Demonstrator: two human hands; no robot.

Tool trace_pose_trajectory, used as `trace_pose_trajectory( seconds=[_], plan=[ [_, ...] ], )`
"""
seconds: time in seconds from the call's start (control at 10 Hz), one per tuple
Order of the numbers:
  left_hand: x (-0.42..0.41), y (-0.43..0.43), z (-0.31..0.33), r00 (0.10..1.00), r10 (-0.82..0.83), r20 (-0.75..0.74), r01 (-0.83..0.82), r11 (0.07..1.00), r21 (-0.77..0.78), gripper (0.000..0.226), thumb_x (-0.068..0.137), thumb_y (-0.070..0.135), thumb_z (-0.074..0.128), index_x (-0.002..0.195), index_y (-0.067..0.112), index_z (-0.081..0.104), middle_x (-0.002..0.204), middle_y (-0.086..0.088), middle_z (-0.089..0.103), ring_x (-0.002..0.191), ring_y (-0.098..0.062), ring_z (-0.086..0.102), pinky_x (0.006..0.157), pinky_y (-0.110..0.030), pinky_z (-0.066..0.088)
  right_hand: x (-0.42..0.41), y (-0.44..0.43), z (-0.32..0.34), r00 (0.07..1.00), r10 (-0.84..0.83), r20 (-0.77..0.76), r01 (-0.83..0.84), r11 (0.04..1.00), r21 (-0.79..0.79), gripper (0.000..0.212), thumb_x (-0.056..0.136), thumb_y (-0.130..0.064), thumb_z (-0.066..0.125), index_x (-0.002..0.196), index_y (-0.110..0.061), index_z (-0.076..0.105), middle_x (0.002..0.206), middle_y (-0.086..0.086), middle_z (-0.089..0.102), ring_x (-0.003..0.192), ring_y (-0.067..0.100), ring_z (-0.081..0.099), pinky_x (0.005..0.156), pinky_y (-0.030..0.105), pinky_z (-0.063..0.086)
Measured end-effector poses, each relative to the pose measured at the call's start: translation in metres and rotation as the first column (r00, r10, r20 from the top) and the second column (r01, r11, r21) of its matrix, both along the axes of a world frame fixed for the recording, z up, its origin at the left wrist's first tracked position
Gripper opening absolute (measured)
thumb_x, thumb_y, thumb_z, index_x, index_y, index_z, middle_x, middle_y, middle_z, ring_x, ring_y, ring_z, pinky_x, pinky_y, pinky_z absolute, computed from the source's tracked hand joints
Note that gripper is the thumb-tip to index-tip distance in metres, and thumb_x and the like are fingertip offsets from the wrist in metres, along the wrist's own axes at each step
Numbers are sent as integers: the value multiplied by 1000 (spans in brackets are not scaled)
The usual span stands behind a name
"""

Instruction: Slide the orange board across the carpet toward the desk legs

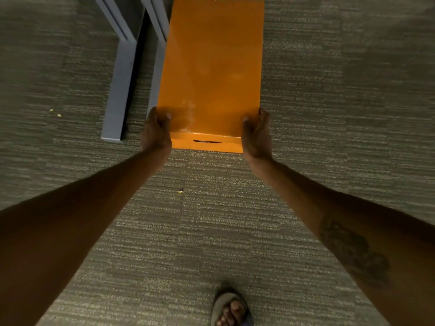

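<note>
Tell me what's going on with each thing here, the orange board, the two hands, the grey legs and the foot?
orange board: gripped at its near end, its left edge overlapping a desk leg.
left hand: closed on the board's near left corner.
right hand: closed on the near right corner.
desk legs: standing on the carpet, left of the board.
sandalled foot: planted on the carpet.

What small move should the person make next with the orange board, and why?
Probably push it a little further forward and slightly left. Both the left hand and right hand grip the near corners of the orange board, and its left edge already lies beside the grey desk legs.
</note>
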State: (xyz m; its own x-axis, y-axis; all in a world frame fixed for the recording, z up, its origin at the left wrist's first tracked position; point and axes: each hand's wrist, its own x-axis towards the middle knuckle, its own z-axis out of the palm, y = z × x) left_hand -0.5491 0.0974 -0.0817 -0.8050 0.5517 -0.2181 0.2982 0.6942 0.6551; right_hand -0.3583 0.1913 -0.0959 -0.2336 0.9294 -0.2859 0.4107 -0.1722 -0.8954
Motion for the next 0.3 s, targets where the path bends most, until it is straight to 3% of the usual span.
trace_pose_trajectory(
  seconds=[0.1, 0.2, 0.3],
  plan=[
    [5, 0, 3, 993, -12, -120, -1, 995, -102, 62, 103, 36, 39, 157, 12, 21, 165, -9, 18, 150, -30, 22, 119, -46, 25, -1, -3, 2, 994, 24, 102, -30, 998, 57, 54, 106, -36, 37, 154, -20, 19, 147, 9, 50, 113, 26, 60, 79, 24, 45],
    [26, -12, 1, 932, -149, -332, 90, 978, -186, 65, 103, 39, 34, 159, 18, 9, 168, -5, 2, 154, -30, 5, 123, -45, 7, 1, -13, 8, 977, 34, 208, -83, 970, 231, 60, 105, -36, 35, 159, -21, 12, 162, 8, 27, 142, 30, 40, 107, 46, 44],
    [54, -22, 2, 863, -263, -431, 197, 961, -192, 63, 103, 35, 36, 159, 19, 12, 168, -2, 4, 154, -28, 3, 124, -46, 5, 17, -21, 14, 914, 72, 399, -213, 922, 322, 58, 105, -38, 31, 158, -19, 17, 166, 5, 15, 152, 27, 18, 119, 50, 26]
  ],
)
